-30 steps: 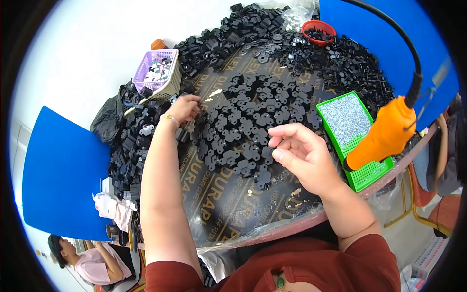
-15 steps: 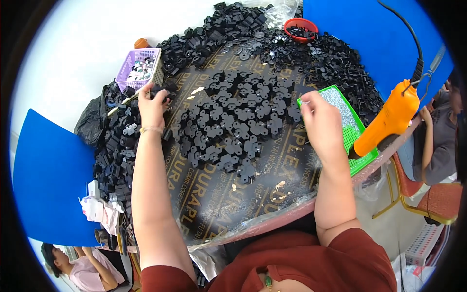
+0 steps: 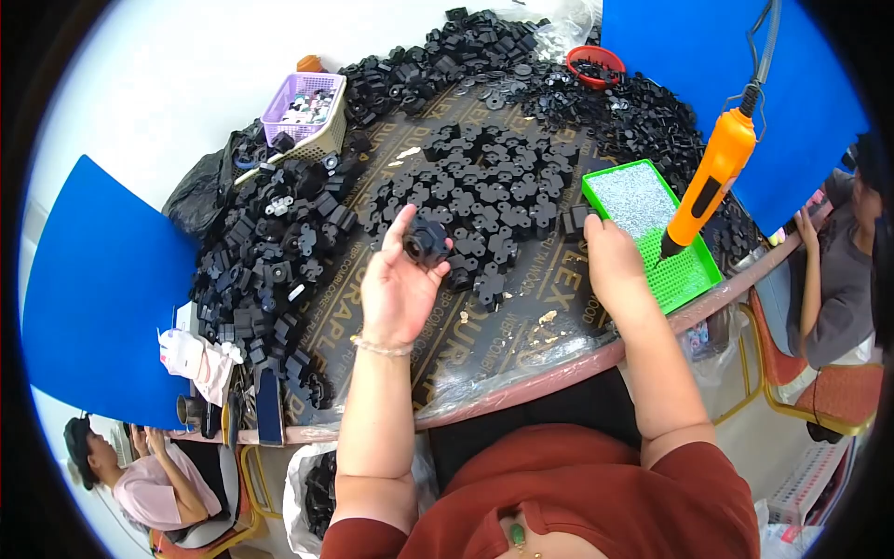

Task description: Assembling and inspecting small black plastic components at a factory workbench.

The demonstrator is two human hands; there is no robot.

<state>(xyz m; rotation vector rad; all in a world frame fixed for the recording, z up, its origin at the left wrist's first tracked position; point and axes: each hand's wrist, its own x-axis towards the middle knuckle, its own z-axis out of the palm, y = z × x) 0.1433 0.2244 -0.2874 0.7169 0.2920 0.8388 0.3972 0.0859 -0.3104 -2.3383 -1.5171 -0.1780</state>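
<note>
Over the table's middle, my left hand (image 3: 402,300) is turned palm up. It grips a round black plastic part with a hollow in its face (image 3: 426,242) between thumb and fingers. My right hand (image 3: 612,263) is by the left side of a green tray (image 3: 700,287), its fingers curled closed. A black block (image 3: 575,222) shows right at those fingertips; whether it is held I cannot tell. Small silver pieces (image 3: 635,197) fill the tray's far part. An orange electric screwdriver (image 3: 711,177) hangs with its tip over the tray. Flat black lobed parts (image 3: 484,191) cover the table's middle.
Black part heaps (image 3: 265,247) line the left and far sides. A purple basket (image 3: 279,130) and a red bowl (image 3: 596,56) of small parts stand at the back. Blue panels (image 3: 102,298) flank the table. A person (image 3: 843,270) sits at right, another (image 3: 168,489) at left.
My left hand has come from the left heap to the table's middle, now with the round black part. My right hand has lowered beside the tray. The screwdriver hangs more upright. The view has shifted.
</note>
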